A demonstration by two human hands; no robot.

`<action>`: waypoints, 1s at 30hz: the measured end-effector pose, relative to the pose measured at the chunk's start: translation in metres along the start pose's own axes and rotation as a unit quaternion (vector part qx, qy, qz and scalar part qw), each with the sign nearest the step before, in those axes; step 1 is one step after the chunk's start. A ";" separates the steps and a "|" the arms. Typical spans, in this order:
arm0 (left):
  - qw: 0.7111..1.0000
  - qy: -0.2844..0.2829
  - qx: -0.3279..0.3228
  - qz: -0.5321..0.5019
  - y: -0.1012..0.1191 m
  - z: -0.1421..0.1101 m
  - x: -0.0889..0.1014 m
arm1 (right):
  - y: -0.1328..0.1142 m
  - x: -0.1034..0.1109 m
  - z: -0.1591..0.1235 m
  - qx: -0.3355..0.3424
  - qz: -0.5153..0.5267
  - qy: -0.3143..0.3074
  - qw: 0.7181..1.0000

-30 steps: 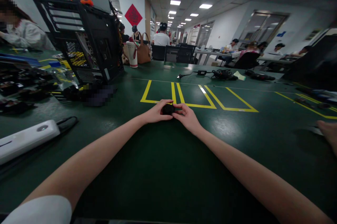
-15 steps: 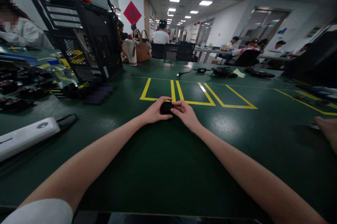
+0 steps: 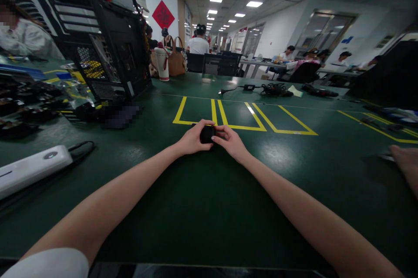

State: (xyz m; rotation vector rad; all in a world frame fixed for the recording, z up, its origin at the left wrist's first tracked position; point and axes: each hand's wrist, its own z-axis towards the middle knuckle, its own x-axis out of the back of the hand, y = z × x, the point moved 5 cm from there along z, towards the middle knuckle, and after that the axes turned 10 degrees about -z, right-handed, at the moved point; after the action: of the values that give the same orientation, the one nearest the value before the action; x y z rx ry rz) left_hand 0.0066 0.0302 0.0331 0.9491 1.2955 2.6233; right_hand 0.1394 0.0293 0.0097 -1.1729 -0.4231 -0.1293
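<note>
A small black rounded object (image 3: 207, 135) is held between my two hands, low over the green table (image 3: 202, 208); its exact kind does not show. My left hand (image 3: 193, 138) curves around its left side, fingers over the top and thumb below. From the right, the thumb and fingertips of my right hand (image 3: 230, 142) pinch its edge. Just beyond my hands run yellow tape outlines (image 3: 238, 127) on the tabletop.
At left stand an open black computer case (image 3: 120, 47) and a white elongated device (image 3: 35, 169) with a cable. A white cup (image 3: 162, 65) and a brown handbag (image 3: 177, 62) are farther back. Coiled black cables (image 3: 277, 89) lie behind the tape. Another person's hand (image 3: 405, 162) is at the right edge.
The black object has turned slightly and shows more of its round face between my fingers. My left thumb has shifted a little to the left; both arms are otherwise almost unchanged.
</note>
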 end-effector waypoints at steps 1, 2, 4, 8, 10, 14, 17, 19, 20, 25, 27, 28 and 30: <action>1.000 0.001 0.000 0.002 0.000 0.000 0.000 | 0.000 0.000 0.000 0.006 0.006 0.000 1.000; 1.000 0.002 -0.001 0.004 -0.001 0.000 0.000 | -0.001 0.000 -0.001 0.012 0.010 0.001 1.000; 1.000 0.001 -0.006 0.009 -0.001 0.001 0.001 | -0.002 -0.001 -0.002 0.017 0.012 0.000 1.000; 1.000 -0.003 -0.024 0.015 -0.002 0.002 0.001 | -0.004 -0.001 -0.002 0.016 0.023 0.004 1.000; 0.999 -0.004 -0.036 0.019 -0.001 0.002 0.001 | -0.004 -0.001 0.000 0.018 0.029 0.015 0.999; 0.998 -0.004 -0.052 0.020 -0.001 0.003 0.001 | 0.000 -0.001 0.003 0.012 0.011 0.020 1.000; 0.998 -0.002 -0.056 0.010 -0.003 0.003 0.000 | 0.001 -0.001 0.002 0.005 -0.010 0.001 1.000; 0.998 0.001 -0.056 0.003 -0.004 0.003 0.000 | 0.000 -0.002 0.001 0.015 0.000 -0.015 1.000; 0.998 0.003 -0.057 -0.001 -0.005 0.003 0.001 | -0.001 -0.002 0.000 0.018 0.013 -0.022 1.000; 0.998 0.000 -0.062 -0.013 -0.004 0.003 0.001 | 0.000 -0.002 0.001 -0.001 0.055 -0.008 0.998; 0.998 -0.002 -0.058 -0.018 -0.004 0.003 0.001 | 0.001 -0.001 0.003 -0.003 0.059 0.001 0.998; 0.998 -0.002 -0.053 -0.021 -0.004 0.003 0.001 | 0.000 -0.002 0.003 0.000 0.062 0.000 0.998; 0.999 0.000 -0.043 -0.031 -0.005 0.003 0.001 | -0.001 -0.002 0.003 0.011 0.056 -0.001 0.998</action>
State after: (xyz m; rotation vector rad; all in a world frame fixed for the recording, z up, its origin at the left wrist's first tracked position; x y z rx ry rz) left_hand 0.0067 0.0360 0.0313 0.8817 1.1809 2.6094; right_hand 0.1365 0.0311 0.0109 -1.1729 -0.3599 -0.0264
